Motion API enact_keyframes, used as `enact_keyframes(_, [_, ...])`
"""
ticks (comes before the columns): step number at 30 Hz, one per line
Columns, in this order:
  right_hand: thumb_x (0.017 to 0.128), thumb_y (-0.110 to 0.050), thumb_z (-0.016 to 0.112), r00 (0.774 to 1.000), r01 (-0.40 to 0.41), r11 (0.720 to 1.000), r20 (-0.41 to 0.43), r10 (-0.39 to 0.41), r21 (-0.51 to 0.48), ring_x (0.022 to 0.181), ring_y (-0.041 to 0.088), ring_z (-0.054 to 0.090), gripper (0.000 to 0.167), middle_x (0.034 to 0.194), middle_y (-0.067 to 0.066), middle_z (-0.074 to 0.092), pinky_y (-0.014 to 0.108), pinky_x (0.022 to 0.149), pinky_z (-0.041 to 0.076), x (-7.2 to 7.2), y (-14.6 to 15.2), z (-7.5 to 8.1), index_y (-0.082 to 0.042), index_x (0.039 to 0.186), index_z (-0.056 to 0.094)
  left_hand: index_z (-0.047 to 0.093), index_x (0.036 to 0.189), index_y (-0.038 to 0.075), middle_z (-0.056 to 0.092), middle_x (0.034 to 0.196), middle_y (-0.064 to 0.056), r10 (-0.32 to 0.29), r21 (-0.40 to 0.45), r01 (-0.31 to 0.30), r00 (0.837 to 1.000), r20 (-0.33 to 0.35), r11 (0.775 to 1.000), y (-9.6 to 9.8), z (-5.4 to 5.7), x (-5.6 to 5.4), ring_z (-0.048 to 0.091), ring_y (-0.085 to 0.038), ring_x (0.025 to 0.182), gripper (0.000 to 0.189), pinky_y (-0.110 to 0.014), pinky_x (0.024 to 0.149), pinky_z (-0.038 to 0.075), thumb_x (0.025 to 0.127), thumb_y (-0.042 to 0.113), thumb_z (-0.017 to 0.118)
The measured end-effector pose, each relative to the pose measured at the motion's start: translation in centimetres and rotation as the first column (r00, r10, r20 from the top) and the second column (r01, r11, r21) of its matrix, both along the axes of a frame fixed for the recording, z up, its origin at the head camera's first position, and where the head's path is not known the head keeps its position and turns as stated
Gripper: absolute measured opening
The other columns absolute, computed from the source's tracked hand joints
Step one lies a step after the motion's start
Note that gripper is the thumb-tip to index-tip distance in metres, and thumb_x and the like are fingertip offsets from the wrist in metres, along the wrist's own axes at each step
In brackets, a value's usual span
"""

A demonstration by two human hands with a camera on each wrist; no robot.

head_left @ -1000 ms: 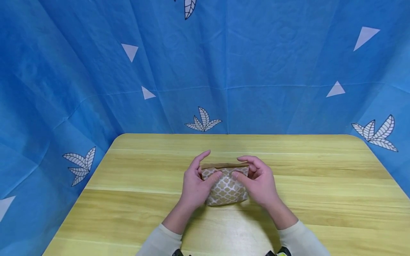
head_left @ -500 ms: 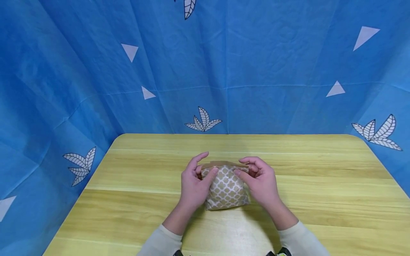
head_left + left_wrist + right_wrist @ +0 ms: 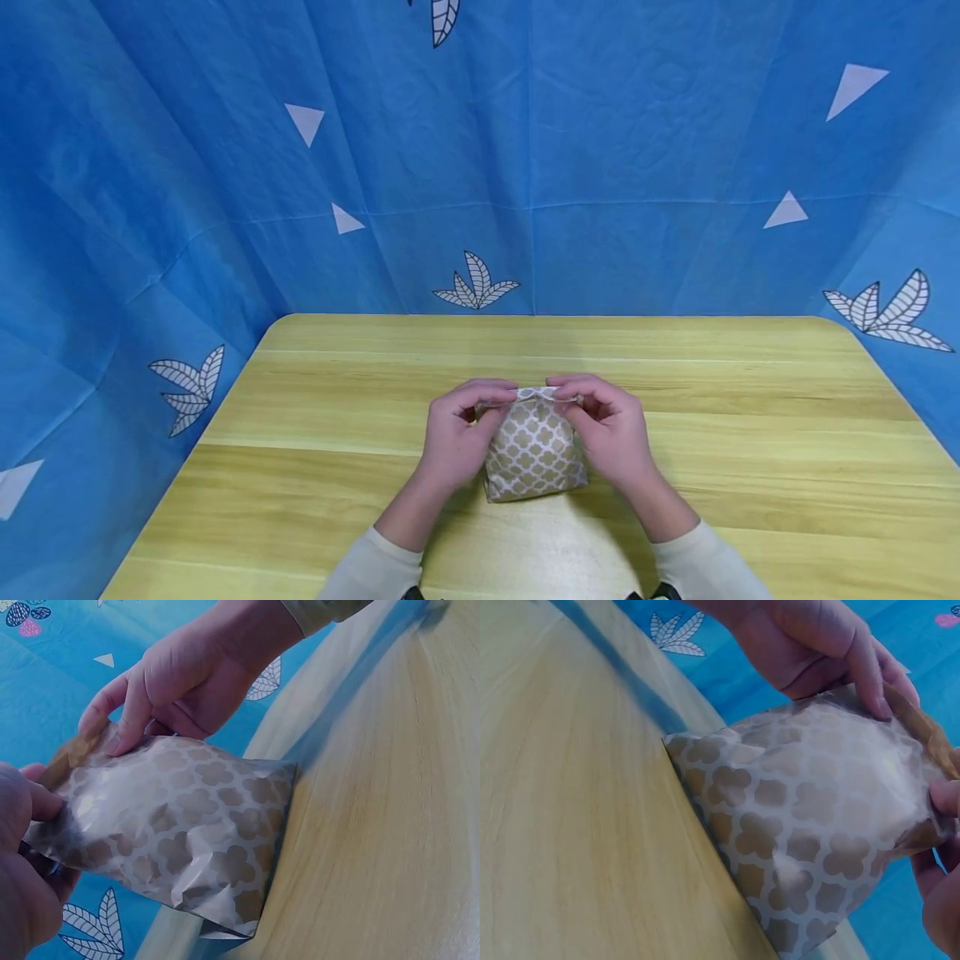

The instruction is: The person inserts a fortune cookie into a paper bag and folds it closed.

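Note:
A tan paper bag (image 3: 534, 458) with a white quatrefoil pattern stands on the table between both hands, its bottom edge toward me. My left hand (image 3: 459, 437) pinches the bag's upper left corner, thumb in front and fingers behind and over the top. At the upper right corner my right hand (image 3: 613, 429) pinches the top in the same way. Along the top edge, a patterned strip shows between the fingertips in the head view. Plain brown paper shows at the mouth in both wrist views. The bag's crinkled front (image 3: 180, 817) bulges a little; its contents are hidden.
A light wood-grain table (image 3: 750, 483) extends around the bag on all sides. Behind it and at the sides hangs a blue curtain (image 3: 637, 167) with white leaves and triangles.
The bag's front has come more upright and shows more pattern. Its brown top edge has given way to a patterned strip in the head view, and both index fingers have come down onto it.

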State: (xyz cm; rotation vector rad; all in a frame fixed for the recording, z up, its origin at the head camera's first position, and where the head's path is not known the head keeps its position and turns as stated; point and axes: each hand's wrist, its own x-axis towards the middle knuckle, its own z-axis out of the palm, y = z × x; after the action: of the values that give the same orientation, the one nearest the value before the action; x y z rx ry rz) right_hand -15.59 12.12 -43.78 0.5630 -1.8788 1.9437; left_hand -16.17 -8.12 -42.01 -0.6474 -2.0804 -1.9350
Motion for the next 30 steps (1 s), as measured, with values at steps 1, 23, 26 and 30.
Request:
enact_keyframes(1, [0.082,0.024,0.062,1.0,0.006,1.0,-0.003,-0.006,-0.002,0.085,0.019,0.069,0.021,0.105,0.023,0.069,0.021,0.061,0.053,0.0,0.0,-0.1,0.006,0.09,0.07,0.073,0.095,-0.007,0.071,0.106,-0.018,-0.002,-0.009,0.002,1.0,0.005,1.0,0.0,0.0,0.1,0.066,-0.028,0.097,0.02,-0.025,0.071,0.053,0.084,-0.02,0.063])
enact_keyframes(23, [0.077,0.013,0.078,0.998,0.057,0.998,-0.001,-0.057,0.03,0.052,0.01,0.046,0.033,0.082,0.014,0.068,0.022,0.041,0.033,0.2,-0.3,-0.2,0.003,0.107,0.07,0.06,0.135,0.015,0.074,0.103,0.004,0.052,-0.164,-0.045,0.998,0.039,0.985,-0.6,0.4,0.2,0.061,-0.018,0.07,0.049,-0.024,0.059,0.046,0.089,0.002,0.073])
enact_keyframes(26, [0.075,0.012,0.081,0.995,0.094,0.995,0.016,-0.095,0.044,0.052,0.011,0.05,0.043,0.096,0.016,0.072,0.022,0.04,0.035,0.3,-0.8,0.3,-0.001,0.113,0.067,0.056,0.139,0.012,0.075,0.101,0.002,0.054,-0.166,-0.047,0.998,0.037,0.985,-0.3,1.4,0.7,0.051,-0.014,0.059,0.055,-0.021,0.053,0.04,0.088,0.0,0.073])
enact_keyframes(30, [0.072,0.015,0.081,0.988,0.129,0.99,0.075,-0.133,0.052,0.061,0.013,0.064,0.048,0.095,0.02,0.072,0.021,0.05,0.051,1.0,-1.8,2.2,0.002,0.115,0.064,0.052,0.141,0.002,0.075,0.099,-0.007,0.063,-0.164,-0.056,0.997,0.034,0.985,0.2,3.3,1.6,0.036,-0.011,0.049,0.059,-0.019,0.049,0.031,0.086,-0.006,0.073])
